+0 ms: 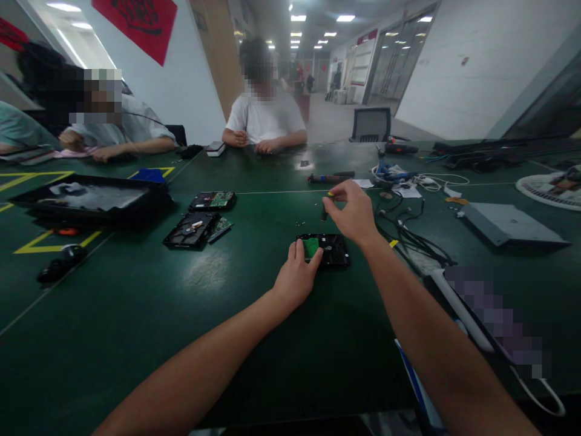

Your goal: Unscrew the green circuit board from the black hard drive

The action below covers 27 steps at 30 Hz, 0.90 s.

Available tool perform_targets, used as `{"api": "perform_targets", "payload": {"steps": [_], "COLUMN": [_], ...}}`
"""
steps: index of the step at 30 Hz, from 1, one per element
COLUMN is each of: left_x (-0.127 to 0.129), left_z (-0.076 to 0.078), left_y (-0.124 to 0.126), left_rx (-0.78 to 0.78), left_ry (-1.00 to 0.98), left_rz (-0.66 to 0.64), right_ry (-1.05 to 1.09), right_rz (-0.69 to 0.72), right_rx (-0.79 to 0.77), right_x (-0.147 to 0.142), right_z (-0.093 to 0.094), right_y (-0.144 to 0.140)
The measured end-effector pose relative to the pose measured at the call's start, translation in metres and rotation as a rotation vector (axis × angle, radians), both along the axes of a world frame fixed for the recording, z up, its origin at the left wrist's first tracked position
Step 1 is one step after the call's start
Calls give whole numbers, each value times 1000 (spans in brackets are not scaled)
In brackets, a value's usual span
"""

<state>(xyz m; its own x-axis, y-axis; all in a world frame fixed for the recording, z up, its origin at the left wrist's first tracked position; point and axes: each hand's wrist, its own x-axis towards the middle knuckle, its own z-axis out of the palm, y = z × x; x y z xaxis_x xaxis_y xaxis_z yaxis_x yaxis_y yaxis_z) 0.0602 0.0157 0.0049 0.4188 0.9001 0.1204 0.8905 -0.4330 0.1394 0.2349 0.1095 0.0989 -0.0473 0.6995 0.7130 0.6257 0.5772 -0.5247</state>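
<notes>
A hard drive [338, 249] with a green circuit board lies flat on the dark green table. My left hand [296, 275] holds it down at its left side, thumb and fingertips pressed on the board and casing. Above the drive, my right hand [351, 209] pinches a small screwdriver [324, 212] with a yellow top, held roughly upright. The tool's lower end is blurred, and it appears apart from the drive. Several tiny screws [300, 223] are scattered on the table just beyond the drive.
Left of my hands lie an opened drive [191, 230], a loose circuit board [221, 230] and another drive [212, 200]. A black tray [91, 197] stands farther left. Cables [411, 230] and a grey metal box [512, 224] are on the right. A person [267, 115] sits opposite.
</notes>
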Motion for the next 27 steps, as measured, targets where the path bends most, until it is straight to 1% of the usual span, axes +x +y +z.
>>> {"api": "perform_targets", "payload": {"steps": [4,8,14,20,23,27], "left_x": [0,0,0,1,1,1], "left_z": [0,0,3,3,2,2], "left_y": [0,0,-1,-1,-1,-1], "left_rx": [3,-3,-16,-13,-9,-15], "left_ry": [6,16,19,38,36,32], "left_rz": [2,4,4,6,5,4], "right_ry": [14,-14,11,-26,-16,18], "right_rz": [26,63,1,61,36,12], "right_rx": [-38,-27,-24,-6,10,-14], "right_x": [0,0,1,1,1,0], "right_z": [-2,-3,-2,-2,-2,-2], "right_y": [1,1,1,2,1,1]}}
